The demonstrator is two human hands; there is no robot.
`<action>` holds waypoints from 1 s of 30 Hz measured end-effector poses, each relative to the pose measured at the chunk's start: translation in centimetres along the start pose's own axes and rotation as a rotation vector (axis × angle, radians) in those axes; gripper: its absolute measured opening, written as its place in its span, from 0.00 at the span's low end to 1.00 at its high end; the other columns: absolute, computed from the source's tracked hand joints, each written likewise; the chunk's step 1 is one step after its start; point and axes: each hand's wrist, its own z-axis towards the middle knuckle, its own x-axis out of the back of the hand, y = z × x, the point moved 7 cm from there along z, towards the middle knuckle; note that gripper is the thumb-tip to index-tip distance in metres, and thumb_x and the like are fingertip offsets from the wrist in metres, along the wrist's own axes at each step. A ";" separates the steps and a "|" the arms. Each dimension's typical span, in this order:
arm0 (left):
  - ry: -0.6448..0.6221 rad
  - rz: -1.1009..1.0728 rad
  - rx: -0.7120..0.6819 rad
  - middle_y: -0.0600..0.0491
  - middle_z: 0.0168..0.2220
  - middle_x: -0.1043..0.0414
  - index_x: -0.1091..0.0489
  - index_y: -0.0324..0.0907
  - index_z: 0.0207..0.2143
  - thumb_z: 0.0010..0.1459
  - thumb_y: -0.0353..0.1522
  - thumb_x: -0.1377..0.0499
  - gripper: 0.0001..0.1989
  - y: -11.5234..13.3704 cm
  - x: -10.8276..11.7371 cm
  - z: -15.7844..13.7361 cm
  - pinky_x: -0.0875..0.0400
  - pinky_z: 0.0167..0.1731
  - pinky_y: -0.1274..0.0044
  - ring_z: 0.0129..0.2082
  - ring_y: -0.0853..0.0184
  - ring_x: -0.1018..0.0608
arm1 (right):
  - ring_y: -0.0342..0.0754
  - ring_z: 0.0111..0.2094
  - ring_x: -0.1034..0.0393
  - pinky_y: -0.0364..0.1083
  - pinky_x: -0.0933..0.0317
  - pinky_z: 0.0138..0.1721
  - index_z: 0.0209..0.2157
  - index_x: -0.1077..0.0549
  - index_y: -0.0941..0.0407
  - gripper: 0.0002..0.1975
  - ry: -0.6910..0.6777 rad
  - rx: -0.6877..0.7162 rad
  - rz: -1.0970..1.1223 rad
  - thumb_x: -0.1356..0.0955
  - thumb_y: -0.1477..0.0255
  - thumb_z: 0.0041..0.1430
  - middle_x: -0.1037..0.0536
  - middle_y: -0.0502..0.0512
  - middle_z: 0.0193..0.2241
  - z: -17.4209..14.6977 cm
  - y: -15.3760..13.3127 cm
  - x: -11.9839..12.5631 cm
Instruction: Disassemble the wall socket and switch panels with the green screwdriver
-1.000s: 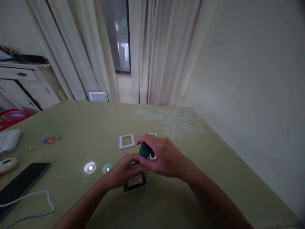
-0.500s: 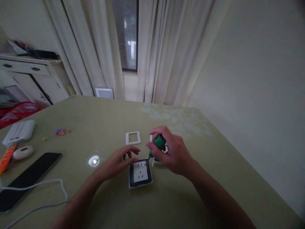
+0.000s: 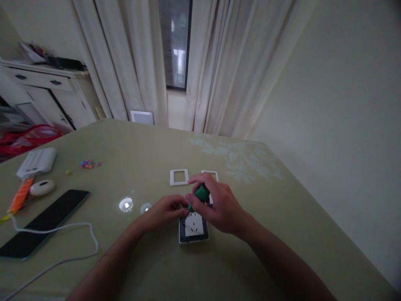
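The work on the white-and-dark socket [image 3: 194, 228] seems to be in the middle: its dark border is uncovered, and one white frame [image 3: 172, 177] lies apart on the table [image 3: 140, 159], beyond it. A second white frame [image 3: 209, 171] is partly hidden by the right hand [image 3: 219, 205]. I judge that the screwing is not yet finished and the fitting of a frame is left. The socket lies face up, just below both hands. The right hand is closed around the green screwdriver [image 3: 202, 192], whose shaft slants toward the socket's upper left part; I cannot tell if its tip sits in a screw. The left hand [image 3: 164, 211] is half open with bent fingers, its fingertips at the socket's upper edge; whether they grip anything, I cannot tell.
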 end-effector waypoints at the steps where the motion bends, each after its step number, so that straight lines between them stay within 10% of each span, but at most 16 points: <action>1: -0.004 -0.004 0.004 0.49 0.39 0.17 0.21 0.39 0.42 0.66 0.43 0.34 0.15 0.0 0.0 0.0 0.23 0.41 0.69 0.39 0.59 0.17 | 0.45 0.34 0.27 0.44 0.35 0.40 0.54 0.29 0.54 0.13 0.008 0.001 -0.003 0.31 0.65 0.73 0.22 0.50 0.36 0.0 0.0 0.1; 15: -0.079 0.058 -0.035 0.49 0.47 0.17 0.21 0.42 0.51 0.69 0.40 0.37 0.14 1.2 0.5 -1.2 0.23 0.48 0.69 0.46 0.59 0.18 | 0.45 0.33 0.28 0.44 0.34 0.38 0.57 0.32 0.54 0.19 -0.073 0.096 0.021 0.31 0.72 0.65 0.21 0.52 0.39 -0.2 -0.9 -0.1; 21: -0.197 0.249 -0.074 0.46 0.62 0.26 0.32 0.51 0.68 0.49 0.37 0.22 0.45 1.8 -0.2 -2.9 0.29 0.62 0.56 0.61 0.46 0.25 | 0.44 0.29 0.30 0.44 0.40 0.34 0.47 0.28 0.54 0.09 -0.076 0.067 -0.111 0.31 0.65 0.70 0.23 0.49 0.32 -0.2 -0.5 0.3; 30: -0.027 0.323 -0.181 0.47 0.55 0.26 0.28 0.46 0.57 0.49 0.36 0.25 0.33 1.9 -2.4 -1.3 0.28 0.60 0.56 0.56 0.48 0.25 | 0.48 0.39 0.27 0.46 0.37 0.43 0.50 0.31 0.55 0.09 -0.192 0.158 -0.148 0.35 0.66 0.74 0.20 0.57 0.42 -0.1 -1.5 0.4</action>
